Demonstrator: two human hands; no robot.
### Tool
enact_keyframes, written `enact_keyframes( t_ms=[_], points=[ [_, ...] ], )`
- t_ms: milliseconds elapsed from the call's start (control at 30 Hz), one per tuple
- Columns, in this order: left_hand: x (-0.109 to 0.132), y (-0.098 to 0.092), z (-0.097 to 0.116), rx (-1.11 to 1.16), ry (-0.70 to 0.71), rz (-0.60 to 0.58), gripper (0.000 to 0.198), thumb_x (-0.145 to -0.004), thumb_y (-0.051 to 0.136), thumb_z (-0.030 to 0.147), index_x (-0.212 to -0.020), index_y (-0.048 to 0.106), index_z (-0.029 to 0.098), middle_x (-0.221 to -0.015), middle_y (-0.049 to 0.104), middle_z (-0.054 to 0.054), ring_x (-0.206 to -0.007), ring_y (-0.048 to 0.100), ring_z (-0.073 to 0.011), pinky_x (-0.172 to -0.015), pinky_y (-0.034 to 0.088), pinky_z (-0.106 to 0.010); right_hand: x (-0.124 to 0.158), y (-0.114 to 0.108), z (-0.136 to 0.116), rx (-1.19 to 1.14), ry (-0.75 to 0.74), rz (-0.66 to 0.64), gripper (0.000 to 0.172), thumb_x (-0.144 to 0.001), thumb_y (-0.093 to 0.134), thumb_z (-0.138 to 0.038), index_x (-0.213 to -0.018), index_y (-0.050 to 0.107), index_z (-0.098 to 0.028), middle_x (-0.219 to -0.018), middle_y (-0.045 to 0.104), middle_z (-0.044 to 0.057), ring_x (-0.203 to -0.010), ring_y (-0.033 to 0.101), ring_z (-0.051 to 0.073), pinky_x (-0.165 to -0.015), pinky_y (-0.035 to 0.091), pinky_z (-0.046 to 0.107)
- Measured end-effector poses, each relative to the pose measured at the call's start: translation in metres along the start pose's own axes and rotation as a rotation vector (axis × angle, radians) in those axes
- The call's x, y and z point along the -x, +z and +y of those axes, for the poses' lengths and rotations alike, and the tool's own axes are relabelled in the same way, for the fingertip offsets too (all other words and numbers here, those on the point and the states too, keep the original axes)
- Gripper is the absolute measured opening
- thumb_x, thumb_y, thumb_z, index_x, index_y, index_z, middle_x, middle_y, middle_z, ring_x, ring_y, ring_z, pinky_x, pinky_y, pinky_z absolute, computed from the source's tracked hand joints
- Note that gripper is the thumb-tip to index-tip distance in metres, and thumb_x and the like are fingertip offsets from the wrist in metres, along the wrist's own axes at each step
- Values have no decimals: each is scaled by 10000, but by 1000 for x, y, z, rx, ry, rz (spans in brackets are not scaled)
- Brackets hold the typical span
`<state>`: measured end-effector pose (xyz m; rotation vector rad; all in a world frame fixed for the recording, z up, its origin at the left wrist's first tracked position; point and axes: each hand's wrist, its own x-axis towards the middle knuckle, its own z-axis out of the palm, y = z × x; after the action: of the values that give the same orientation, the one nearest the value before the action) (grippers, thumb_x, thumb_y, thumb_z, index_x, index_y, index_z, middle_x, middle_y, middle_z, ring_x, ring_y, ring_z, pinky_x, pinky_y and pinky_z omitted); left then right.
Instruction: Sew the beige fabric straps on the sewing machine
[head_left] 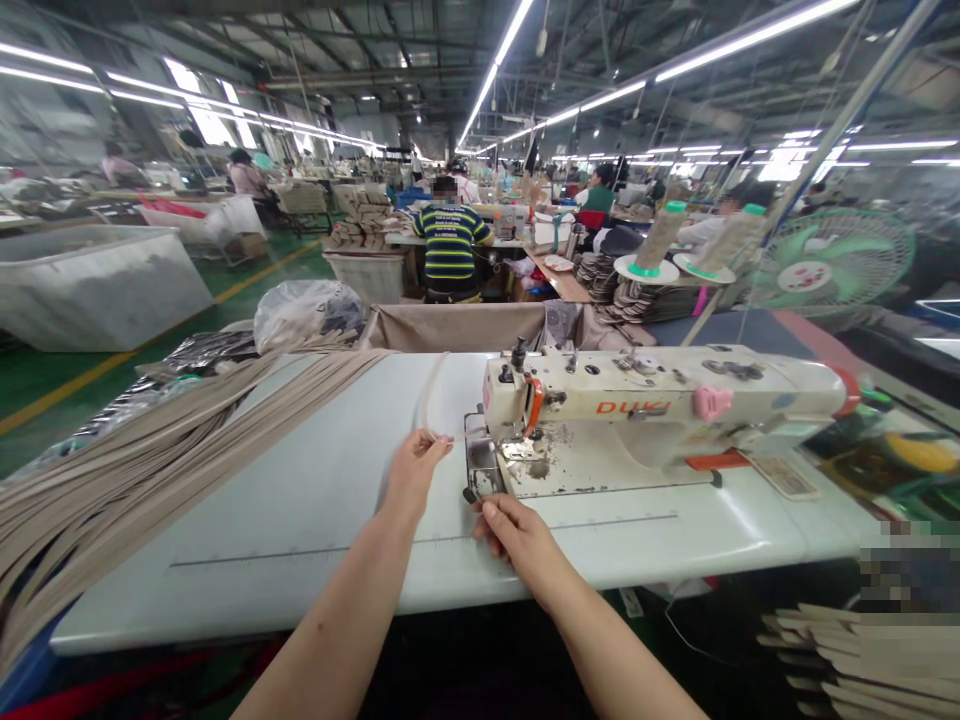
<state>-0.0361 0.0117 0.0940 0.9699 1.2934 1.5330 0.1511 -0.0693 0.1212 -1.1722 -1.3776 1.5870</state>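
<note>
My left hand (418,468) pinches a thin beige fabric strip (427,395) just left of the sewing machine (600,410). The strip trails back over the white table (337,480), and a short thin end points from my fingers toward the needle area. My right hand (514,532) is closed, thumb against curled fingers, at the near edge of the metal plate (484,460) beside the needle. What lies between its fingertips is too small to make out. The presser foot area (519,448) sits just beyond and right of that hand.
Long beige strips (247,450) are heaped over the table's left side. A fabric-lined bin (457,325) stands behind the table. Thread cones (660,240) and a green fan (832,270) are at the right. A co-worker in a striped shirt (450,245) sits ahead.
</note>
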Motion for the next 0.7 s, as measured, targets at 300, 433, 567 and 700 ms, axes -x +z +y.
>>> enact_keyframes(
  t_ms=[300,433,567,700],
  points=[
    [44,-31,14,-49,77,1,386,-756,805,523,-889,637,201,-1007,767,-89,-1022,716,-251,-925,545,-354,-36,15,2,-258,128,-24,651,-730,719,-748,-901,698,-120,-737,694,64,-462,359,57,-443,173,225],
    [60,-41,20,-95,127,-10,331,-803,776,492,-913,647,209,-1042,759,-87,-1054,709,-242,-988,538,-368,-48,22,-2,-260,128,-71,654,-706,735,-752,-890,701,-125,-714,667,44,-462,339,56,-441,156,217],
    [73,-49,25,-142,156,5,313,-829,751,481,-939,640,210,-1074,753,-99,-1068,709,-244,-995,545,-380,-54,28,-8,-236,121,-163,657,-697,720,-762,-889,694,-134,-682,599,4,-466,302,54,-449,135,217],
    [83,-55,28,-148,151,15,313,-836,750,476,-951,641,207,-1079,751,-107,-1066,711,-246,-995,545,-386,-57,33,-12,-162,70,-206,608,-748,663,-745,-879,671,-151,-650,531,-33,-469,265,58,-459,141,227]
  ],
)
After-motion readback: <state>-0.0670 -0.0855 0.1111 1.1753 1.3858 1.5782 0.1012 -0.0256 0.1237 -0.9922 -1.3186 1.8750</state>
